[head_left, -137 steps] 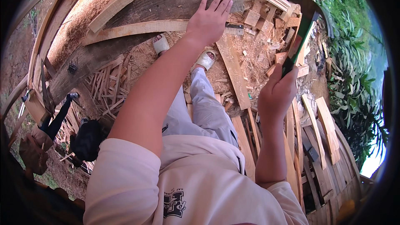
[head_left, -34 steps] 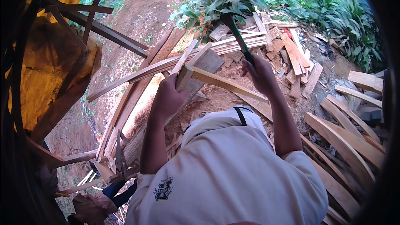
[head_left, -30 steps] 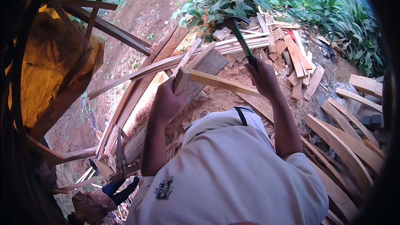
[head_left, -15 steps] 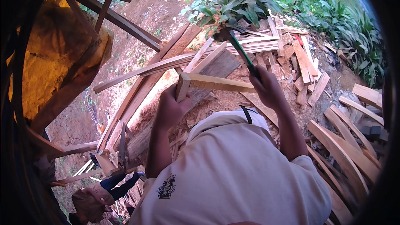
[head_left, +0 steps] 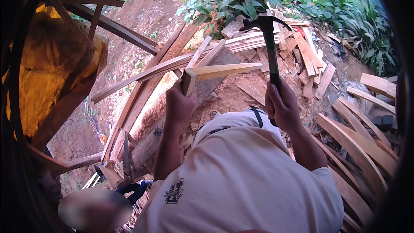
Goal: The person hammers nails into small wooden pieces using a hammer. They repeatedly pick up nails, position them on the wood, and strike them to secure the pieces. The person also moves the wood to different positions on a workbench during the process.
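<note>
A short wooden block joined at a corner to a longer tapering wooden strip point(head_left: 226, 70) is held up in front of me. My left hand point(head_left: 180, 101) is closed around the block at that corner. The strip reaches out to the right, its far end close to the hammer's handle. In my right hand point(head_left: 283, 105) is a claw hammer point(head_left: 271, 49), gripped by its dark green and black handle. Its head points up and away from me, the claw toward the right. The hammer appears apart from the wood, and part of its grip is hidden by my fingers.
Long planks point(head_left: 151, 71) lie across sawdust-covered ground ahead. Offcuts point(head_left: 308, 56) are heaped at the far right, and curved boards point(head_left: 355, 151) are stacked nearer on the right. A handsaw point(head_left: 127, 153) stands at the left. Another person point(head_left: 97, 209) is at the lower left.
My right hand has drawn back toward me and slightly right. The hammer has swung from leaning left to nearly upright. My left hand still holds the joined wood in about the same place.
</note>
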`<state>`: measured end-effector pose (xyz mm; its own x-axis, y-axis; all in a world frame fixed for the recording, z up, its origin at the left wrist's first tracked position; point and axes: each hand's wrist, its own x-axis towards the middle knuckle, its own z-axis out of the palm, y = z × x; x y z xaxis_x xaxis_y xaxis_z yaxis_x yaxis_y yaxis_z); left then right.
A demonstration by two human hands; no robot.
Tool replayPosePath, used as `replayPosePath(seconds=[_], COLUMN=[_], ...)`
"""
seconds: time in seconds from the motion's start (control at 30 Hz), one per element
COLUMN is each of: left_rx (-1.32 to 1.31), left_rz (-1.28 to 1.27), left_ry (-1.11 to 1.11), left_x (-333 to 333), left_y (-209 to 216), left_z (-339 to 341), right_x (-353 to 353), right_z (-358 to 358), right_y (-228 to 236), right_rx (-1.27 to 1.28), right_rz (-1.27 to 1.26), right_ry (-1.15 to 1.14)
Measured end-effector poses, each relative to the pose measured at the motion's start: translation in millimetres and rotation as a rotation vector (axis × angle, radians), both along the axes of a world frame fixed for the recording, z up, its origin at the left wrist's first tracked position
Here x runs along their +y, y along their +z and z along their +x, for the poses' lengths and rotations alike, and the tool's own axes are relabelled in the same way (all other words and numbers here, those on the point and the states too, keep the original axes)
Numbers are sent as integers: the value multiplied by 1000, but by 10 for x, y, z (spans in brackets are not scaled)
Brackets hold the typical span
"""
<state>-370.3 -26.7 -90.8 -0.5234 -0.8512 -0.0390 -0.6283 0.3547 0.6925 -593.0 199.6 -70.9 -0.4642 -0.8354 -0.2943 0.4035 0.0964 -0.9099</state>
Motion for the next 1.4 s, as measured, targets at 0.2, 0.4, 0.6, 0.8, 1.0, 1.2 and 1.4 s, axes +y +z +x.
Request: replayPosePath(seconds=[0.2,0.4,0.6,0.8,1.0,1.2,1.4], left_rx=[-19,-3,-29,-88,-221,-300,-226], left_rz=[-109,-129,-101,-125,-99,57,202], left_ry=[-41,-76,-79,-51,108,108,-64], left_x=[125,302,290,326,326,72,-180], left_y=[-16,0,55,27,151,159,375], left_z=[9,-111,-78,-168,-251,-332,-397], right_x=[59,175,207,207,250,88,-511], right_z=[-145,-32,-206,-72,-38,125,685], right_y=[105,201,312,92,-249,-412,-741], right_rx=[463,588,354,237,138,-10,29], right_rz=[229,175,168,144,269,-152,-371], right_ry=[427,422,213,181,171,-229,-120])
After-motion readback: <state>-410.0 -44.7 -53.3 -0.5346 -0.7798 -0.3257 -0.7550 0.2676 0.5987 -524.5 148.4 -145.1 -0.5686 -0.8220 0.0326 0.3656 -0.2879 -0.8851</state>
